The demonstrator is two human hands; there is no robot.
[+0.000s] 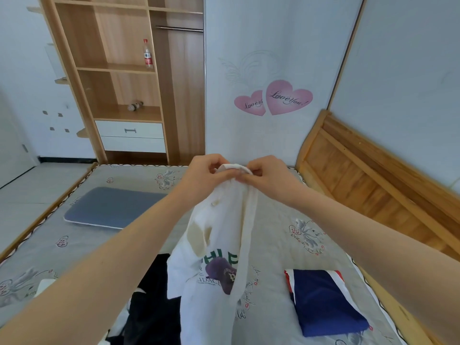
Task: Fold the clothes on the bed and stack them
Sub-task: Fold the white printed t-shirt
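Grey bed (104,245), folded navy garment (323,300) near right; left hand (204,175) and right hand (268,175) fingers pinching white shirt (219,245) collar, shirt hanging

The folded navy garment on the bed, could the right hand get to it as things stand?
Probably not yet: the right hand pinches the white shirt collar together with the left hand. The folded navy garment lies uncovered below the right forearm, so letting go would leave the way free.

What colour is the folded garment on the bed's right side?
Navy blue with red and white edging on the folded garment; head view.
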